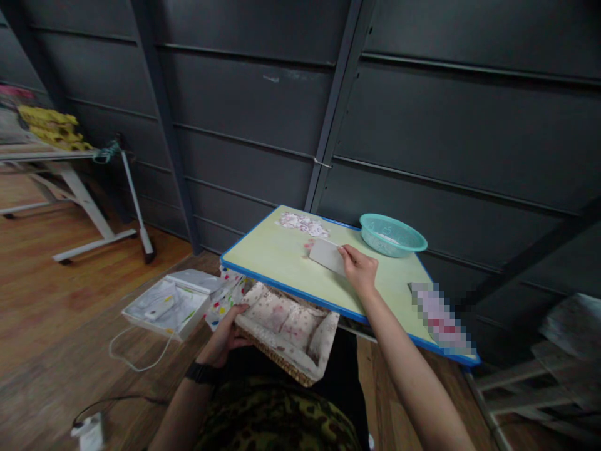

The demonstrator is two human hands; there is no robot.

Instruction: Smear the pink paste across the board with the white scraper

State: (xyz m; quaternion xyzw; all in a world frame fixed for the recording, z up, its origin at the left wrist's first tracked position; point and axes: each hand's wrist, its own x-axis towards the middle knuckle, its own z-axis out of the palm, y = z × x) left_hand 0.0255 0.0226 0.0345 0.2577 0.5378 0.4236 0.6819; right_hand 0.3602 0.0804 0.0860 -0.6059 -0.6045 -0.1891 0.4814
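My right hand (360, 268) grips a flat, pale rectangular card or scraper (327, 255), held tilted just over the tabletop. Some small pinkish bits (308, 245) lie beside its left end. My left hand (231, 332) is closed on the left rim of a wicker basket (277, 360) lined with pale patterned cloth, tucked below the table's front edge. A few reddish marks or bits show on the lining; I cannot tell which. Toward the back left of the light-green table (263, 250) lies a heap of small white and pink pieces (304, 223).
A teal plastic bowl (393, 235) with white bits inside stands at the table's back right. A blurred-out flat item (441, 319) lies at the right edge. An open white box (164, 307) with a cable rests at lower left. Dark metal panels (253, 94) rise behind.
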